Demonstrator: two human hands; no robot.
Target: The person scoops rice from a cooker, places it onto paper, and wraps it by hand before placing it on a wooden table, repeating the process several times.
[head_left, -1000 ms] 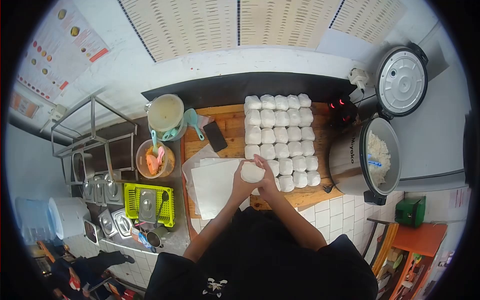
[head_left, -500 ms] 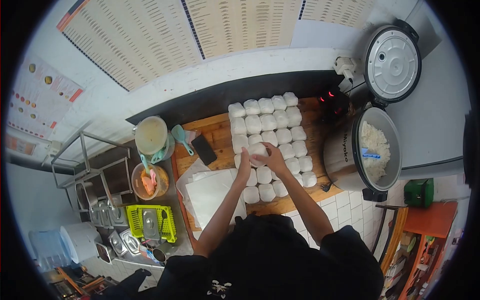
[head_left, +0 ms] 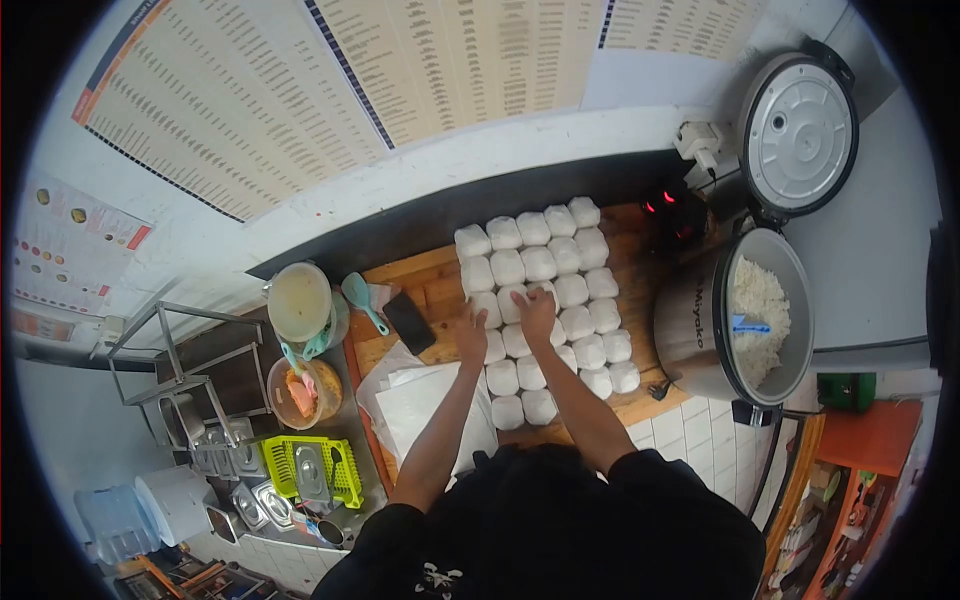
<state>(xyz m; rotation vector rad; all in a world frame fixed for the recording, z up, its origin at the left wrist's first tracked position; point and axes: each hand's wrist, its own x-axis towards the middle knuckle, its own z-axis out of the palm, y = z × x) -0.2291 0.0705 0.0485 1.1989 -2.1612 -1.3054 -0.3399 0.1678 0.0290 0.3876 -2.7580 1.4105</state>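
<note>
Left grip: my left grip (head_left: 470, 338) lies open and flat, fingers fwd, tips touching the left-edge packet (head_left: 487, 305) in the 3rd row; nothing clasped.
Right grip: my right grip (head_left: 537, 312) is open too, palm down on top of the packets near mid-block; fingers spread, not closed round anything.
Packets: white wrapped packets (head_left: 545, 262) sit packed in tight rows, touching each other, on the wooden board (head_left: 420, 275); block runs from the back edge towards me, w/ both grips on its left-centre part.
Board: sits on the tiled tabletop (head_left: 690, 425), right in front of me.
Paper: stack of white sheets (head_left: 425, 405) on the board's left-front corner, partly under my left forearm.
Phone: dark phone (head_left: 409, 322) on the board, just left of the packets.
Spoon: teal spoon (head_left: 360, 298) beside the phone, at the board's back-left.
Cooker: rice cooker (head_left: 745, 320) right of the board, lid (head_left: 797, 125) up, white rice inside.
Left side: orange bowl (head_left: 305, 390) and yellow rack (head_left: 310, 470), well apart from the grips.
</note>
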